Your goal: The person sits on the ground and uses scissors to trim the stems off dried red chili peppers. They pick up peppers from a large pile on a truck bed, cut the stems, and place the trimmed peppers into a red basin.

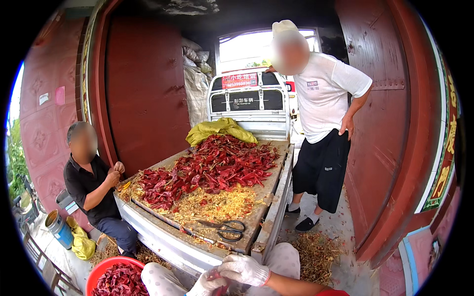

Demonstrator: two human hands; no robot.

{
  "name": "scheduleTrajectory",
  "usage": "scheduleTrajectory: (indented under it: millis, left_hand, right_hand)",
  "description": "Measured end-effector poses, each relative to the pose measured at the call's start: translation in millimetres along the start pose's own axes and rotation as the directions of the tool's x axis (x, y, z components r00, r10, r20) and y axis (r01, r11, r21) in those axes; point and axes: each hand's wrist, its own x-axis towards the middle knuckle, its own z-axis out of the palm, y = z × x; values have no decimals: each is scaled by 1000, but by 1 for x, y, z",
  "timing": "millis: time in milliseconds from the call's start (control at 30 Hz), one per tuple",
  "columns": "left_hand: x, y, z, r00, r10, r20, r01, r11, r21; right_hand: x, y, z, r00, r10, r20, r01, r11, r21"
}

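Observation:
My left hand, in a white knit glove, grips a dried red chili pepper low in the view, over my lap. My right hand, also gloved, closes on the top of the same pepper, just in front of the truck bed's rear edge. Fingers and glove hide part of the pepper. On the bed, a heap of dried red chilies lies behind yellow seeds and stem scraps. Black-handled scissors rest near the rear edge. At my left knee stands a red basin holding trimmed chilies.
A person in black sits at the bed's left side, hands together. Another in a white shirt stands at the right, one hand on the cab guard. A yellow sack lies behind the heap. Stems litter the floor; a bucket stands left.

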Motion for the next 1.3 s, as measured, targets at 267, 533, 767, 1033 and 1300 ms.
scheduleTrajectory:
  millis: [267,533,767,1033,1300]
  left_hand:
    - [6,43,57,995,49,-89,-28,976,218]
    - [-19,6,32,995,69,-68,-54,978,200]
    - [-14,4,27,974,195,-116,-153,943,296]
    - [-19,59,29,853,360,-378,-300,931,209]
    - [-53,82,27,772,444,-455,-400,896,195]
  right_hand:
    - [0,-23,-2,996,-74,-43,69,991,-118]
    - [-16,-12,17,949,314,-37,-297,925,235]
    - [-22,21,39,741,628,237,-415,152,897]
    - [17,-11,6,743,669,30,-325,321,890]
    - [32,-20,29,949,302,-91,-301,953,18]
